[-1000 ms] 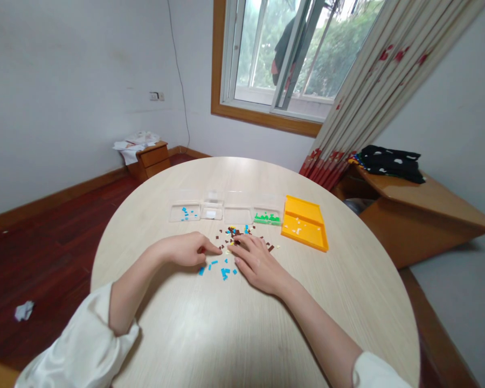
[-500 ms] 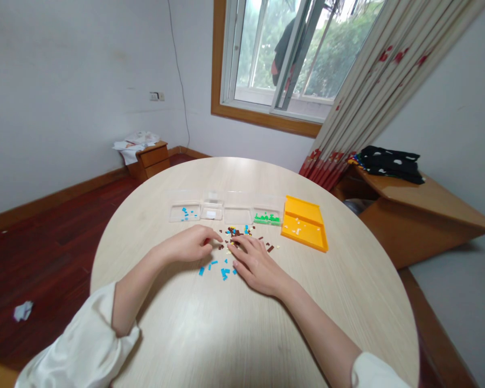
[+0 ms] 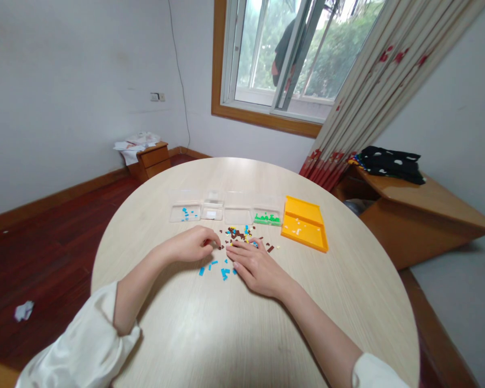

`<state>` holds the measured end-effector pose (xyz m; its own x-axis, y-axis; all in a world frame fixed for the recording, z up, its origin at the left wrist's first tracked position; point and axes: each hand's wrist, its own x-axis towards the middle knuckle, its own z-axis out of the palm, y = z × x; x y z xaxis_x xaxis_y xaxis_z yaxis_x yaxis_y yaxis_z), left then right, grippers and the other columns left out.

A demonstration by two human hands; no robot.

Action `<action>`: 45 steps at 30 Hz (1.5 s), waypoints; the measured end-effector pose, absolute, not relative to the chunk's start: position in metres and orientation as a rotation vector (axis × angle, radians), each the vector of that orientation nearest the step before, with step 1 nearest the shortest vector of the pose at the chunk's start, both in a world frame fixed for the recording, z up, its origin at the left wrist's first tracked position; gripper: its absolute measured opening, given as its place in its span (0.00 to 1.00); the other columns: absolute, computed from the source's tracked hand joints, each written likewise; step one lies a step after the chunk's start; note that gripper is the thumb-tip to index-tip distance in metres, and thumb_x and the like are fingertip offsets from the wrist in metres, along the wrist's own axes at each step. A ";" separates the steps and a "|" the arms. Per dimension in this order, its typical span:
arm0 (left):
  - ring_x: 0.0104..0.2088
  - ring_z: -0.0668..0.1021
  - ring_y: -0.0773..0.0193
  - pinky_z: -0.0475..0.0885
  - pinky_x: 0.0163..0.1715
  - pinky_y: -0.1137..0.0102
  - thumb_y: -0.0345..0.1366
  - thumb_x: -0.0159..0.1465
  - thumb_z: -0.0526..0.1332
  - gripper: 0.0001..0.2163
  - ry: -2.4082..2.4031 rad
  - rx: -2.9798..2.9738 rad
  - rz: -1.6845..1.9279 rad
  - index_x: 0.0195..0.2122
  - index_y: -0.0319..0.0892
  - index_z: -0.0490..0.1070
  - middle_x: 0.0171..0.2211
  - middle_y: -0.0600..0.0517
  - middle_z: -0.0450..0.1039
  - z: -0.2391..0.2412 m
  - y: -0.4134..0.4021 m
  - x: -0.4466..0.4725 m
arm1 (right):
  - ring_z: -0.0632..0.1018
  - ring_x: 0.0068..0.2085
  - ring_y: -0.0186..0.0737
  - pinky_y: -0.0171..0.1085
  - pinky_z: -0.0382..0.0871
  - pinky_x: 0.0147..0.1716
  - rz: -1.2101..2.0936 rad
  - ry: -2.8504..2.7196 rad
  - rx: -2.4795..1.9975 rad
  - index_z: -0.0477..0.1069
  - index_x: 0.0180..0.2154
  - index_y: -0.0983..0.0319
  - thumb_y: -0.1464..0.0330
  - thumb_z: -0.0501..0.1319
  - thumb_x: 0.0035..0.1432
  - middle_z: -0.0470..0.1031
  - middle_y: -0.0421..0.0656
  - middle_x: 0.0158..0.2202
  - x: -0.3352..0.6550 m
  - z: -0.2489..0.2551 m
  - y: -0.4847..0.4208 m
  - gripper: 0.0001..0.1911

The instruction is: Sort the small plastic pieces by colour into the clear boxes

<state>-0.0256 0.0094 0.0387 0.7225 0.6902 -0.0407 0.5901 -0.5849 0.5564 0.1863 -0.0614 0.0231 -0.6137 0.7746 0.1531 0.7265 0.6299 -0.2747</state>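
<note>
My left hand [image 3: 194, 243] rests over the table at the left of a pile of small toy building bricks. Its index finger bends down beside a few brown bricks [image 3: 221, 247], apart from the thumb, and nothing shows in its grasp. My right hand [image 3: 255, 266] lies flat on the near right side of the pile, fingers stretched out and covering some bricks. Brown bricks [image 3: 236, 233] make up most of the pile, mixed with blue, yellow and white ones. Closer to me, several blue bricks [image 3: 225, 273] lie loose between my hands.
Behind the pile stand clear plastic boxes with lids raised: one with blue bricks [image 3: 173, 216], a smaller one [image 3: 211, 214], one without visible bricks [image 3: 237, 216], one with green bricks [image 3: 267, 219]. An open yellow case [image 3: 321, 240] holds white pieces. All sit on a round table [image 3: 202, 334].
My right hand's fingers have drawn slightly toward me, uncovering more brown bricks. The left index finger has bent further down.
</note>
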 end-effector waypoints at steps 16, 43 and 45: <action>0.26 0.70 0.67 0.64 0.28 0.74 0.26 0.50 0.51 0.17 0.978 2.283 0.254 0.37 0.36 0.76 0.27 0.50 0.73 0.035 0.013 -0.029 | 0.72 0.31 0.37 0.39 0.60 0.41 0.143 -2.647 -1.312 0.70 0.24 0.64 0.73 0.50 0.60 0.74 0.45 0.25 0.200 0.040 -0.069 0.15; 0.22 0.63 0.72 0.56 0.21 0.75 0.34 0.52 0.60 0.05 0.866 2.129 0.115 0.24 0.37 0.68 0.20 0.57 0.62 0.036 0.012 -0.033 | 0.72 0.38 0.38 0.39 0.62 0.42 0.714 -2.396 -1.387 0.77 0.28 0.60 0.81 0.56 0.45 0.74 0.41 0.30 0.236 0.045 -0.068 0.14; 0.22 0.63 0.72 0.56 0.21 0.75 0.33 0.52 0.59 0.04 0.873 2.132 0.122 0.24 0.37 0.68 0.19 0.57 0.62 0.036 0.012 -0.033 | 0.72 0.38 0.38 0.39 0.62 0.43 0.730 -2.412 -1.381 0.77 0.28 0.60 0.81 0.56 0.45 0.74 0.41 0.30 0.236 0.046 -0.068 0.15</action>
<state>-0.0327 0.0116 0.0360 0.7561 0.6235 -0.1988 0.5452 -0.4321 0.7183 0.2361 -0.0680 0.0458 -0.5108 0.8595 -0.0175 0.7251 0.4198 -0.5458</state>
